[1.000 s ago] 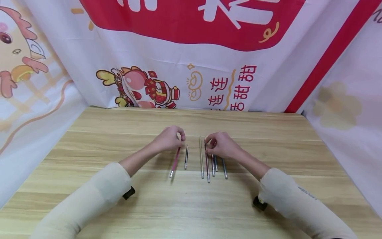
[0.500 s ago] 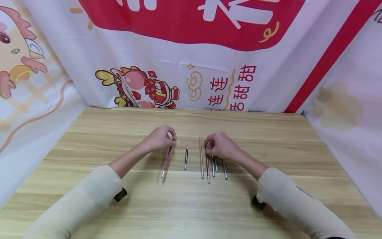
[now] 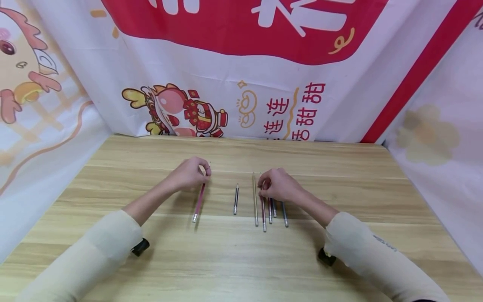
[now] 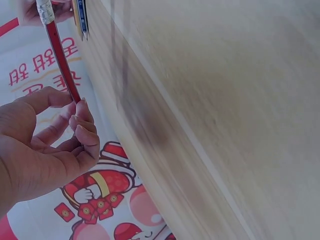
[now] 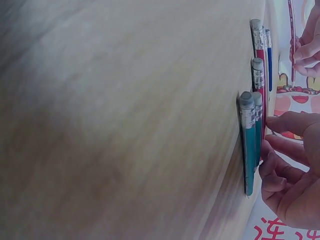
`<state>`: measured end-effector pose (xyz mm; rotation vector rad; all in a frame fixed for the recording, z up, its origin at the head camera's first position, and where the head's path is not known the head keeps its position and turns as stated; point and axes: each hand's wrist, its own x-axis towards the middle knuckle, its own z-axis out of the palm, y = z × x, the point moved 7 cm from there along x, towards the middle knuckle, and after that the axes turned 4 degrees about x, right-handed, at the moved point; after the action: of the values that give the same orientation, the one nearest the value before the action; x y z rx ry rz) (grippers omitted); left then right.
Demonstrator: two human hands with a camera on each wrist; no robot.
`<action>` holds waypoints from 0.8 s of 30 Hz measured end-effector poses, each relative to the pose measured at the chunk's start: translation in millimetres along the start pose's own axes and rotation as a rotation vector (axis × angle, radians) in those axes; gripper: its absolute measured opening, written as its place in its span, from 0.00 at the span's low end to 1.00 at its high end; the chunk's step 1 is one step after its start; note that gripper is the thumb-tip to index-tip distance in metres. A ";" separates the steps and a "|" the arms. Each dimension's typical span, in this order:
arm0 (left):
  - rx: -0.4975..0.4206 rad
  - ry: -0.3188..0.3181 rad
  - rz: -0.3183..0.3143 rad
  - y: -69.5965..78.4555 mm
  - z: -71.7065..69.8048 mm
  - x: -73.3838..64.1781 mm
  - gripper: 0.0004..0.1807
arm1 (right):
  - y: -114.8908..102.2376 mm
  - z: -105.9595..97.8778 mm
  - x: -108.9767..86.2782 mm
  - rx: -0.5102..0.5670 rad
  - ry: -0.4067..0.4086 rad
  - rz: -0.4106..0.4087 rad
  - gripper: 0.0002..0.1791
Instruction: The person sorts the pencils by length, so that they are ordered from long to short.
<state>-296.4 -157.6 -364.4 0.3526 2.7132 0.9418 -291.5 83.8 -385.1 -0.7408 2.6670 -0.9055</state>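
My left hand [image 3: 190, 174] pinches a red pencil [image 3: 198, 203] near its far part, with the white-ended eraser tip toward me and a shadow below it on the table. In the left wrist view, thumb and fingertips close on the red pencil [image 4: 61, 61]. My right hand [image 3: 281, 185] is over the pencil group, its thumb and fingertips pinching a dark red pencil [image 3: 263, 213]. A gold pencil [image 3: 255, 205] lies just left of that one. Between the hands lies a short dark pencil [image 3: 236, 199]. Two teal pencils [image 5: 249, 150] show beside my right fingers in the right wrist view.
Right of the dark red pencil lie another red pencil [image 3: 270, 213], a short blue one [image 3: 274, 209] and a teal-blue one [image 3: 284, 214], partly under my right hand. The wooden table [image 3: 234, 260] ends at a printed cloth [image 3: 226, 75] at the back.
My left hand has moved steadily left with the red pencil, away from the short dark pencil. The right hand and the other pencils have stayed almost still.
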 end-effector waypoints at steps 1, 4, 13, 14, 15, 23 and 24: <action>0.002 0.003 0.004 -0.9 -1.5 -0.3 0.04 | -0.1 -0.2 -0.2 -0.002 0.000 -0.002 0.07; 0.004 0.012 0.011 -4.0 -5.2 -1.2 0.04 | 0.2 -0.2 -0.2 -0.006 -0.002 0.002 0.07; 0.007 0.018 0.002 -17.0 -13.0 -4.7 0.04 | 1.2 3.9 1.2 -0.017 -0.004 0.017 0.09; 0.009 0.018 0.000 -18.8 -13.8 -4.9 0.04 | 1.3 4.3 1.4 -0.021 -0.003 0.019 0.10; 0.013 0.017 0.000 -20.3 -14.6 -5.1 0.04 | 1.5 4.6 1.6 -0.026 -0.001 0.021 0.10; 0.022 0.018 0.002 -29.7 -19.7 -4.7 0.04 | -1.4 3.5 2.1 -0.051 0.009 0.030 0.08; 0.024 0.019 0.006 -30.1 -20.4 -4.7 0.04 | -1.6 3.7 2.2 -0.052 0.009 0.036 0.07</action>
<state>-302.6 -193.6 -367.2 0.3585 2.7444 0.9193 -291.4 79.7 -387.1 -0.6986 2.7121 -0.8348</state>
